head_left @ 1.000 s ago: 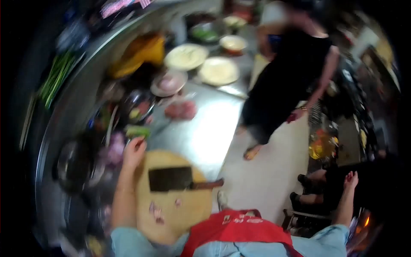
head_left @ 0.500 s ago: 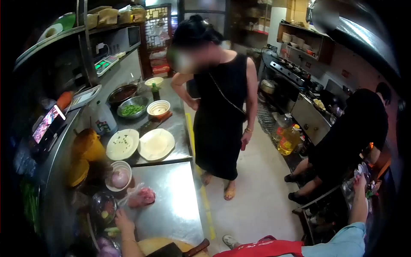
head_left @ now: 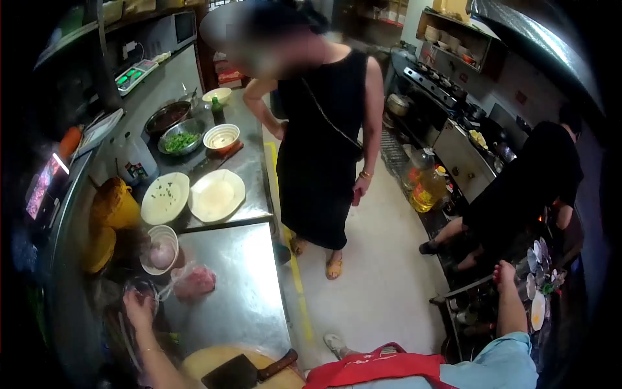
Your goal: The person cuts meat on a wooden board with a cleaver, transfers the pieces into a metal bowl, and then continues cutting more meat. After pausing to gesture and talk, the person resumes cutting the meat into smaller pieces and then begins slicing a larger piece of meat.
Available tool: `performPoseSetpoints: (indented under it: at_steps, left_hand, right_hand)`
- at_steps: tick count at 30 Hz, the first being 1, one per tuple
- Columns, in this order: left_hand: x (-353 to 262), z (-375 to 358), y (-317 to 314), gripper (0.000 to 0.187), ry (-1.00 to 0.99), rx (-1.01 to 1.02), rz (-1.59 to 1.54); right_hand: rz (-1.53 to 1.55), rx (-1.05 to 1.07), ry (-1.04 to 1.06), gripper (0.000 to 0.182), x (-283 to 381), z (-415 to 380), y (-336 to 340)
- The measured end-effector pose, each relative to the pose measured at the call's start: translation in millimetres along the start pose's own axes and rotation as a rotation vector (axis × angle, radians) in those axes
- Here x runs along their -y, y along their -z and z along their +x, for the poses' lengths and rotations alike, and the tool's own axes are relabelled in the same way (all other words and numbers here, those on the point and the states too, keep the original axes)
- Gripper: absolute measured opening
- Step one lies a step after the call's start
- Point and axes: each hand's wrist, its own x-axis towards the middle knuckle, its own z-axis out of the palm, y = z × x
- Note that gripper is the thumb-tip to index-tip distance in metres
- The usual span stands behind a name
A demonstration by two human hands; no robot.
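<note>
My left hand [head_left: 138,310] is over the near side of a small dark bowl [head_left: 144,285] at the left of the counter, its fingers apart. Just right of it lies a clear bag of pink meat [head_left: 196,282], and behind is a white bowl [head_left: 161,249] with a pale, round, wrapped thing. My right hand [head_left: 504,272] is held out to the right near metal ladles [head_left: 539,256], its fingers curled in; what it holds, if anything, is too small to make out. A cleaver [head_left: 238,373] rests on the round chopping board [head_left: 214,355], touched by neither hand.
One person in black [head_left: 321,162] stands beyond the counter's right side; another [head_left: 528,181] bends at the stove side. White plates [head_left: 217,194], a bowl of chopped greens [head_left: 181,141] and a green bottle [head_left: 218,111] stand on the far counter [head_left: 256,175]. Oil jugs [head_left: 427,189] are on the right.
My left hand has moved from beside the dark bowl to over it. My right hand has drawn back a little from the ladles. The camera view has shifted, and the person at the stove side bends lower.
</note>
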Motion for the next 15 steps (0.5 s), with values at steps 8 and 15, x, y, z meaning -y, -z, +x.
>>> performPoseSetpoints:
  at_steps: [8,15]
  left_hand:
    - [-80.6,-113.2,-3.4,0.049,-0.154,-0.096,-0.395]
    - [-114.7,-215.0,34.7,0.055,-0.025,-0.092,-0.084]
  right_hand:
    - [-0.978,0.517,1.268,0.064,37.2,-157.9,-264.6]
    - [-0.966,0.117,2.135,0.057,196.6,-176.2,-499.7]
